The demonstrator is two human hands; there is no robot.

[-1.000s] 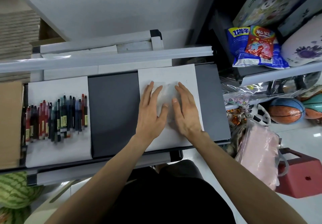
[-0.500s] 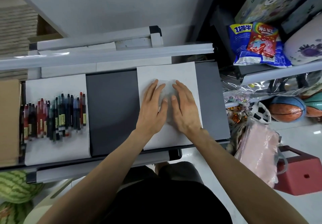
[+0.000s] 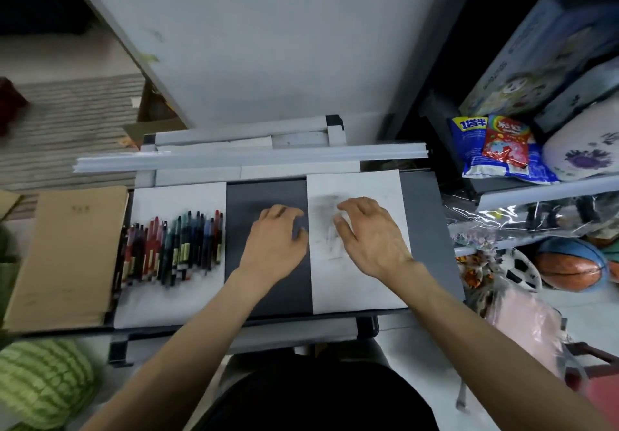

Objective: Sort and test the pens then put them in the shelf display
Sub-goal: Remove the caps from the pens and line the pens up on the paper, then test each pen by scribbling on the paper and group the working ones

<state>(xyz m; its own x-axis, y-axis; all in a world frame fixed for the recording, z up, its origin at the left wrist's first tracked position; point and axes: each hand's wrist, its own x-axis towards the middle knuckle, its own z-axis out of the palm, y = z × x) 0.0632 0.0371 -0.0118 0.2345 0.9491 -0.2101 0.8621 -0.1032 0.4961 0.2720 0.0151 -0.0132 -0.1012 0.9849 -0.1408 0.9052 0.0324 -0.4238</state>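
Several pens (image 3: 174, 246), red, green, blue and black, lie side by side on a white sheet (image 3: 174, 303) at the left of the dark grey desk (image 3: 264, 296). A second white sheet (image 3: 361, 290), with faint grey smudges, lies at the right. My left hand (image 3: 274, 239) is over the bare grey strip between the two sheets, fingers loosely curled and holding nothing. My right hand (image 3: 371, 233) is over the smudged sheet with bent fingers, also holding nothing. Both hands are blurred.
A brown cardboard piece (image 3: 70, 256) lies left of the pens. A long white rail (image 3: 251, 159) runs across the desk's far edge. Snack bags (image 3: 495, 146), balls (image 3: 569, 266) and a pink bag (image 3: 526, 330) crowd the right. A watermelon-striped cushion (image 3: 40, 383) sits at bottom left.
Both hands lay flat together on the right sheet. Now the left hand has slid left onto the grey strip, the hands are apart, and their fingers have curled.
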